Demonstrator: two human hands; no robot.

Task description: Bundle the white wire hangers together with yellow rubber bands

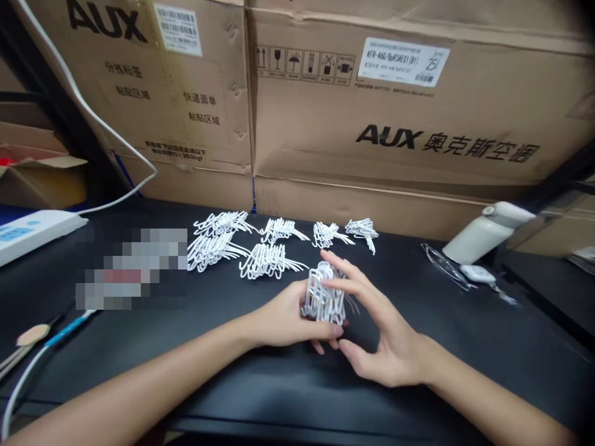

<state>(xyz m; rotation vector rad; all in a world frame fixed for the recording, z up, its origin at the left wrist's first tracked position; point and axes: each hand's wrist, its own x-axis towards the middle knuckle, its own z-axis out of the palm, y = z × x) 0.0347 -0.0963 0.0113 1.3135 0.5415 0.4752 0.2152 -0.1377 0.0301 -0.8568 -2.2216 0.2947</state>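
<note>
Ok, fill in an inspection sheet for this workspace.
Surface: black tabletop.
Job's things: six bunches of white wire hooks lie on it; a held bunch is in the left hand.
Clutter: white flask and small white fob at right; pixelated patch at left, unreadable.
Hands: left gripping; right hand open, fingertips at the held bunch.
Cables: white cable meets power strip; blue-sleeved cable lower left.
Surroundings: AUX air-conditioner carton behind, another AUX carton beside it.

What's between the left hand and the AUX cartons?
In the head view, bundles of bent white wires on the black tabletop lie between the left hand and the AUX cartons.
</note>
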